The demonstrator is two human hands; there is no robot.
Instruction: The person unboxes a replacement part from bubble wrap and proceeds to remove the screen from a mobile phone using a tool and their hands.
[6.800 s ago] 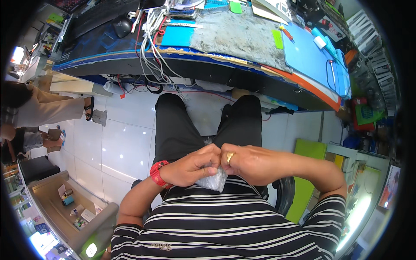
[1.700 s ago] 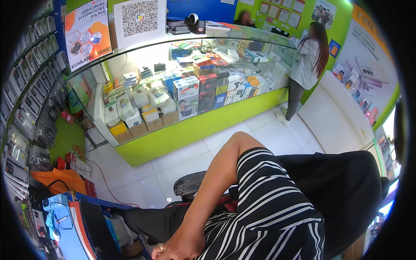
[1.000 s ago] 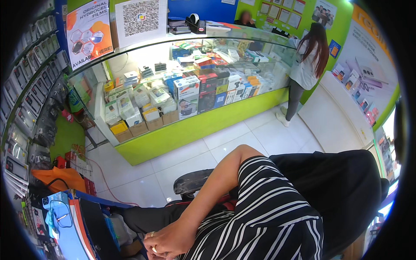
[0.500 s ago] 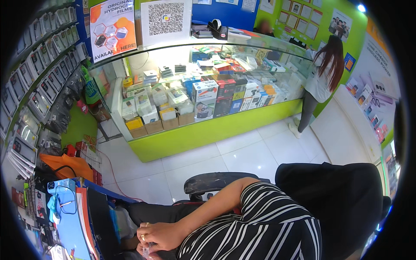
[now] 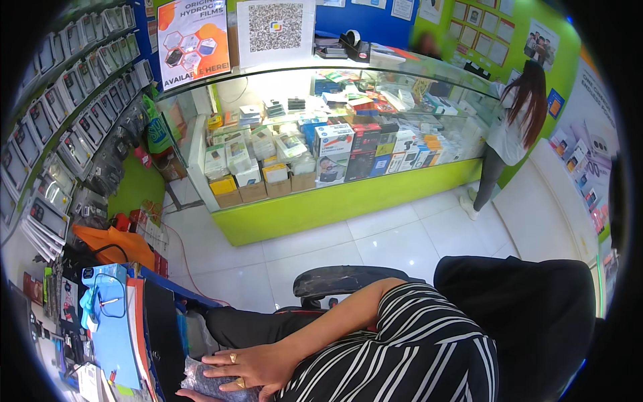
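Observation:
My right hand point(image 5: 249, 365), with rings on two fingers, lies with fingers spread over a crinkled clear plastic packet point(image 5: 201, 379) on my lap at the bottom left. Its bare forearm runs up to my striped sleeve point(image 5: 429, 348). Only a sliver of my left hand point(image 5: 184, 395) shows at the bottom edge, under the packet; its grip is hidden. My black trousers point(image 5: 254, 327) show just above the hand.
A workbench edge with a blue mat point(image 5: 110, 321) and cables is at the left. Behind me are a black chair armrest point(image 5: 348, 278) and chair back point(image 5: 522, 315), white floor tiles, and a glass display counter point(image 5: 321, 154) of boxes. A person in a white top point(image 5: 512, 127) stands at the counter's right end.
My view has swung from the workbench and my lap to the shop floor beside me. Over the last second my right hand slid further into view and settled on the packet.

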